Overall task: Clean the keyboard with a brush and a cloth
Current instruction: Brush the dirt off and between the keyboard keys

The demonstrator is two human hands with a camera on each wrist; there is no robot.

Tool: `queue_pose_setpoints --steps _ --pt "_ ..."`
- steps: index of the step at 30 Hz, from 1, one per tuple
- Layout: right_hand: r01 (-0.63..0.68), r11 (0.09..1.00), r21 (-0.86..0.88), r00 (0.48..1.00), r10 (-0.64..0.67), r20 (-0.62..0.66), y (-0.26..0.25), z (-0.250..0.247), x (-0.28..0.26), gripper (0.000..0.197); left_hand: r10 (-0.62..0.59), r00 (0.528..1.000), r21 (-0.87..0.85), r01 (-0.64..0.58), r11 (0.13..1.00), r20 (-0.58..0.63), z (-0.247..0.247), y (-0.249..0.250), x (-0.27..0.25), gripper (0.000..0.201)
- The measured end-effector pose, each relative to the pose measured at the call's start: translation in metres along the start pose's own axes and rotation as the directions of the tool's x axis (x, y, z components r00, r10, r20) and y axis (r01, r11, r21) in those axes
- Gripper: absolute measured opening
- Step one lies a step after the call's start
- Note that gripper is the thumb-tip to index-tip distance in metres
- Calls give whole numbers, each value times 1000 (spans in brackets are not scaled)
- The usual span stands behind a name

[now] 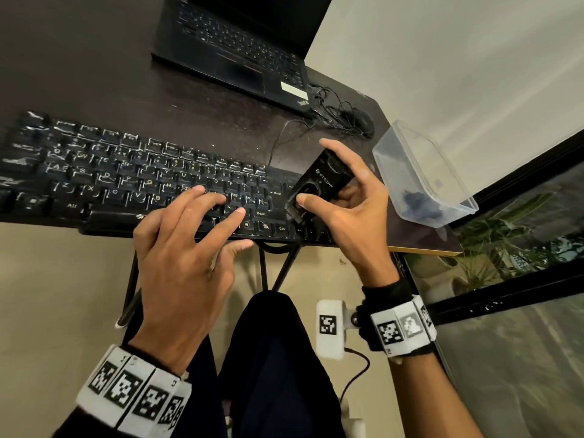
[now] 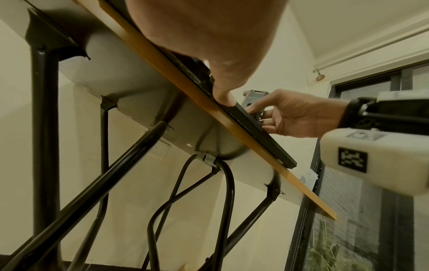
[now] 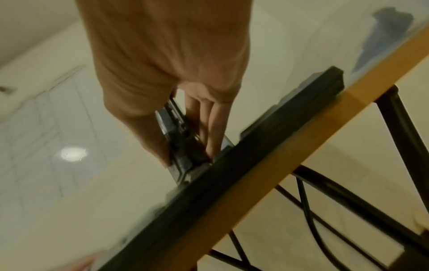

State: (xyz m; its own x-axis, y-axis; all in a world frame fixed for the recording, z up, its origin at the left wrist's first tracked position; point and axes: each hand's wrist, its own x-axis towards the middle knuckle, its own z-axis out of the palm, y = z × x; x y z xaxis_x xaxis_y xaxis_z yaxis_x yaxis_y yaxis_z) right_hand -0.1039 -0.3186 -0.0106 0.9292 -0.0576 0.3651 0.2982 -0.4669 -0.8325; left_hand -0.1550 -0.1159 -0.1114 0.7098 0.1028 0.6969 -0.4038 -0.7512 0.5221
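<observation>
A person's left hand (image 1: 186, 248) rests spread on a dusty black keyboard (image 1: 132, 181) at the table's (image 1: 423, 245) front edge, while the right hand (image 1: 350, 197) grips a black brush tool (image 1: 322, 184) at its right end; short, light strokes likely work best.

The keyboard (image 1: 132, 181) is cut off at the left edge of the head view, and its right end is covered by the right hand (image 1: 354, 200) and the black brush (image 1: 319, 188) — its bristles are not seen. The laptop (image 1: 234, 42) is cropped at the top. The right wrist view is smeared; the dark contents of the plastic box (image 1: 423, 172) are too blurred to name.
</observation>
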Motion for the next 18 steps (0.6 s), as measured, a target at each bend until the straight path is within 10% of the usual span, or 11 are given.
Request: queue_pose_setpoints --steps 18 --pt "-15 998 -61 984 4 -180 8 -8 -7 74 -8 1000 1 8 1000 19 -2 1 0 28"
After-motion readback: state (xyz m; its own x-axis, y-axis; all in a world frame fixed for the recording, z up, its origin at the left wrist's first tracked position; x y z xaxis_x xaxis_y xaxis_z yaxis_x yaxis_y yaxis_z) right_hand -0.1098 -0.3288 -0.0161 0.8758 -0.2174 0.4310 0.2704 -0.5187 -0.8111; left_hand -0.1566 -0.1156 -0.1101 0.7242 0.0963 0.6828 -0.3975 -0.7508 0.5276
